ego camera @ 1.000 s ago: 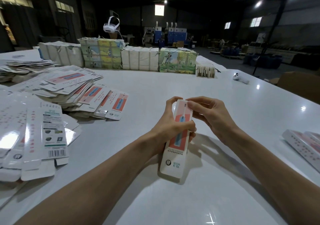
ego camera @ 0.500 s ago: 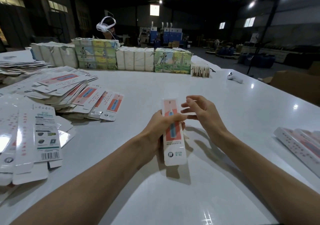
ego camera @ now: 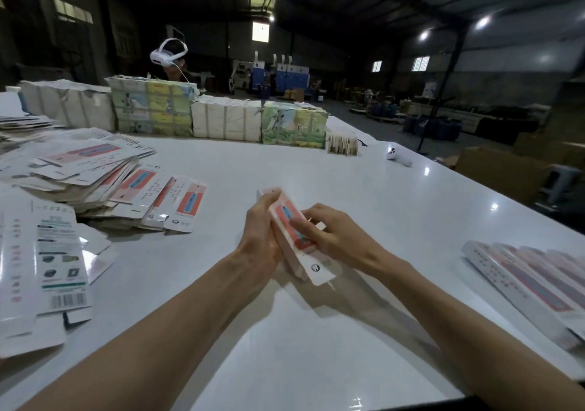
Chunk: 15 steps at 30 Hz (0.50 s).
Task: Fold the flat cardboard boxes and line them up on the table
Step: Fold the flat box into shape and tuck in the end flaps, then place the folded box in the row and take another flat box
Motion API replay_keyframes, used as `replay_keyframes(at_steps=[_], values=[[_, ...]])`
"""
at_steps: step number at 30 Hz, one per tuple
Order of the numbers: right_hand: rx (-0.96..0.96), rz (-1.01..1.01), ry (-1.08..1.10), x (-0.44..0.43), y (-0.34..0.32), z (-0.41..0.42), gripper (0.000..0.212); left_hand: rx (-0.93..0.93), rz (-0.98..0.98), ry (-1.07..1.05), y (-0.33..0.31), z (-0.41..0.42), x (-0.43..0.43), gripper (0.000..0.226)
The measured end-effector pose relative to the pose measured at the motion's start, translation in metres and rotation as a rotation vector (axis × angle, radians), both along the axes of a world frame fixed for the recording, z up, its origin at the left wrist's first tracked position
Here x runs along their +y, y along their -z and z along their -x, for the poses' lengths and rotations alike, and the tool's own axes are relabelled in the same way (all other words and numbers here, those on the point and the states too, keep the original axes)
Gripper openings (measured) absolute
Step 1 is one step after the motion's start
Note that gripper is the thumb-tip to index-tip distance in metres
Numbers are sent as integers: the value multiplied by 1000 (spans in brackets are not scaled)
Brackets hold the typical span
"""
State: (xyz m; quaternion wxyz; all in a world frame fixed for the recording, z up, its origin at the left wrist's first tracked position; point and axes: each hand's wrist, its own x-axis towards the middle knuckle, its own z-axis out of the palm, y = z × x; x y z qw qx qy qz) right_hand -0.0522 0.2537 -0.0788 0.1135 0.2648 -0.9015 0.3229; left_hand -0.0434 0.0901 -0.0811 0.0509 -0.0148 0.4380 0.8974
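We hold one box (ego camera: 296, 236) just above the table (ego camera: 380, 189). Our left hand (ego camera: 258, 239) wraps its side; our right hand (ego camera: 332, 236) lays its fingers on the printed face, thumb unseen. It looks formed, its inside hidden. Next, we judge, it goes right of our hands, beside the row of folded boxes (ego camera: 522, 277).

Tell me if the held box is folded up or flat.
Folded up: the box shows a side wall beside its red face. The left hand grips it; the right hand touches the face. End flaps: cannot tell.
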Motion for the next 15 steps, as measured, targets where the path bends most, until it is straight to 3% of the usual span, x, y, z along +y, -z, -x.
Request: replay_keyframes(at_steps=[4,7,9,11,15], values=[[100,-128,109,0,4,-20,55,50,54,23,-1,-8,10,46],[228,-198,171,6,4,-37,78,176,243,124,2,-10,18,56],[286,-194,249,15,-1,-51,80,287,492,166,7,-12,21,50],[288,-173,344,30,-5,-64,67,415,746,140,19,-13,19,34],[68,-248,554,78,-9,-84,58,652,1227,24,36,-7,9,17]])
